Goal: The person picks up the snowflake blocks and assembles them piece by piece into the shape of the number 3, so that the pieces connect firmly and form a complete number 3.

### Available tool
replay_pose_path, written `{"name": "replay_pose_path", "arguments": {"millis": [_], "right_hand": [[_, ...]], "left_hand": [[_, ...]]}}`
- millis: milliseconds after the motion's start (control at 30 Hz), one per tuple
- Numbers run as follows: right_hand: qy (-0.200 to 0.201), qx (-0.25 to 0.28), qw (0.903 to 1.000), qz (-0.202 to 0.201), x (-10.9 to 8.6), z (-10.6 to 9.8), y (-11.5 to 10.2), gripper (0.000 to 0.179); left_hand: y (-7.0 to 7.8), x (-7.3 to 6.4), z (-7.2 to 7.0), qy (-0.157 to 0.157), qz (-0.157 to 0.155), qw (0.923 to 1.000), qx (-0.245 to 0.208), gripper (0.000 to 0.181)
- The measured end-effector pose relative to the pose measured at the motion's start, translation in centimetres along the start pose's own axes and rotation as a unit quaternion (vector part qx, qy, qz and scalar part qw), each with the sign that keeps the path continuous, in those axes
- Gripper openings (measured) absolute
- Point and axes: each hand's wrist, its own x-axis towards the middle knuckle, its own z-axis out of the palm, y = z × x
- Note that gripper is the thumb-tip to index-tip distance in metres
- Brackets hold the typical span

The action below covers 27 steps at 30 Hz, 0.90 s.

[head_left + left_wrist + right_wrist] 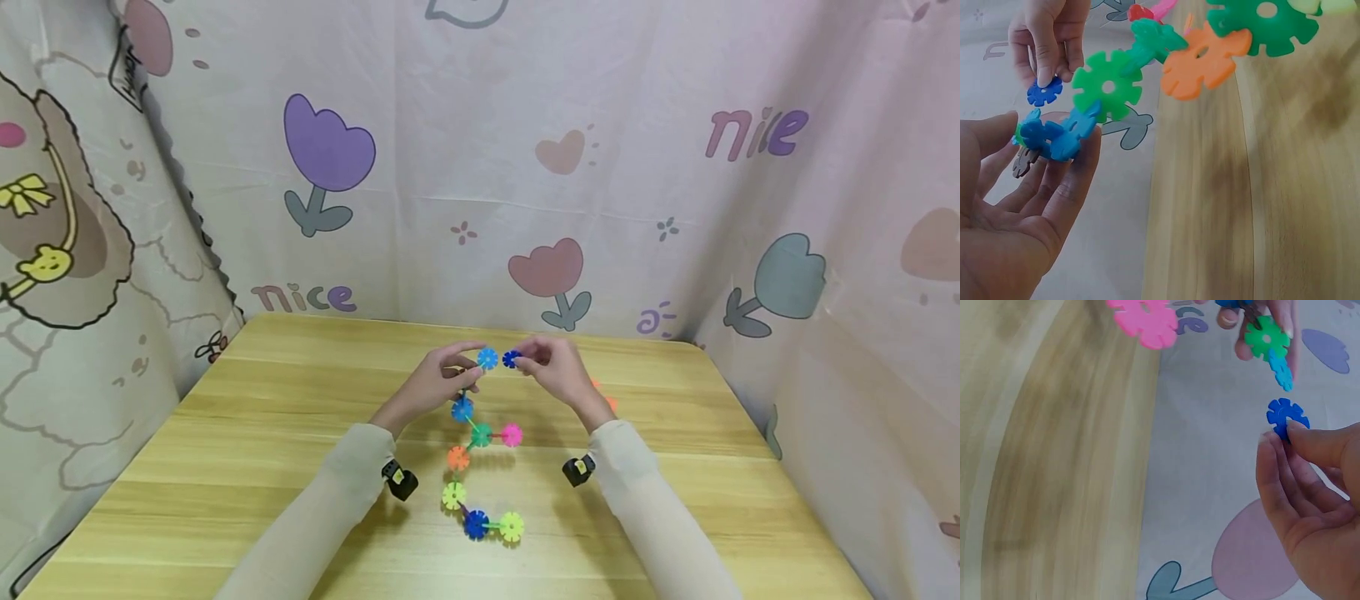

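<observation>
My left hand (442, 375) grips the upper end of a chain of notched plastic snowflake discs. Around its fingers are a light blue disc (487, 358), blue discs (1069, 139) and a brown disc (1024, 162). The chain runs down toward me through a green disc (482, 435), with a pink disc (512, 435) branching right, then an orange disc (458, 457) and others, to a yellow disc (512, 527). Between thumb and fingertips, my right hand (558, 371) pinches a loose dark blue disc (1280, 415). A small gap separates it from the light blue disc.
Beneath the hands is a wooden table (300, 400). Orange pieces (611, 404) show partly behind the right wrist. A patterned curtain (450, 167) hangs at the table's far edge and along the sides. Each wrist wears a small black camera (400, 481).
</observation>
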Motion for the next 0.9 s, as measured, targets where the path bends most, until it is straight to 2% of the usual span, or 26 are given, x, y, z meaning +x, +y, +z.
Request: {"name": "replay_pose_path", "arguments": {"millis": [133,367,467,733,900], "right_hand": [[0.012,-0.019,0.9992,-0.033,-0.1,0.4,0.0,0.006],[0.031,-0.033,0.9969,-0.065,-0.2,1.1,-0.1,0.005],[0.038,-0.048,0.9934,-0.097,-0.3,1.2,-0.3,0.007],[0.062,-0.101,0.9715,-0.206,-0.5,1.4,-0.1,0.008],[0.071,-0.149,0.9545,-0.249,-0.6,1.6,-0.1,0.01]], "left_hand": [[0.0,0.0,0.0,-0.002,0.004,1.0,-0.003,0.05],[0.2,0.0,0.1,0.0,0.01,0.9999,-0.013,0.048],[0.2,0.1,0.2,0.002,0.012,0.9996,-0.024,0.046],[-0.2,0.4,0.5,0.003,0.024,0.9995,-0.021,0.047],[-0.4,0.4,0.6,0.001,0.029,0.9992,-0.027,0.046]]}}
